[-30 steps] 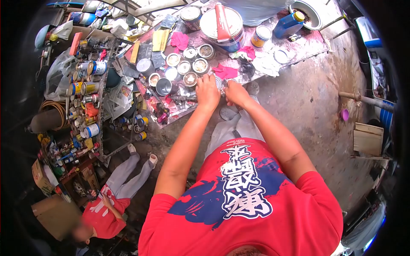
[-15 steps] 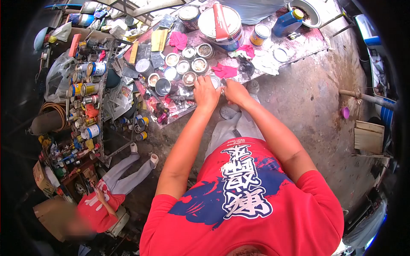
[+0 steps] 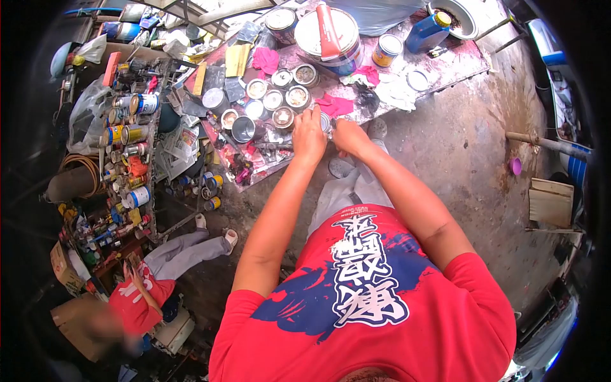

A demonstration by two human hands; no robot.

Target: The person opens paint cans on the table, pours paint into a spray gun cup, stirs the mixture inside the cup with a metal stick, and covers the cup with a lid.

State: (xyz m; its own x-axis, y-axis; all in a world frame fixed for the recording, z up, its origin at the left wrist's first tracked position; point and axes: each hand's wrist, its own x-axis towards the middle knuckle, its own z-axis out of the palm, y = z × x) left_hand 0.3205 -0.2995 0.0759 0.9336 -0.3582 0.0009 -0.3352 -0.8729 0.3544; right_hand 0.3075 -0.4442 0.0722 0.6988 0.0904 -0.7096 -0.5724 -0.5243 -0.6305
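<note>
At the front edge of the paint-smeared table, a small round metal can [image 3: 325, 121] sits between my two hands. My left hand [image 3: 309, 137] is closed against the can's left side, its fingers partly hiding it. My right hand [image 3: 350, 136] is closed in a fist at the can's right side; what its fingers grip is hidden. Just left of my left hand stands an open can with a brown-stained top [image 3: 283, 117], with several similar small cans behind it. An empty-looking metal cup [image 3: 243, 128] stands farther left. Beyond my hands lies a pink cloth [image 3: 335, 104].
A large paint bucket [image 3: 326, 32] with a red tube on its lid stands at the back, near a blue bottle [image 3: 428, 33]. White rags [image 3: 396, 93] lie to the right. A rack of paint cans [image 3: 137, 137] is on the left. Another person [image 3: 143, 293] sits at lower left.
My left hand has shifted slightly, and the small can shows less between my hands, tilted or turned. The seated person at lower left has moved their arms and legs a little.
</note>
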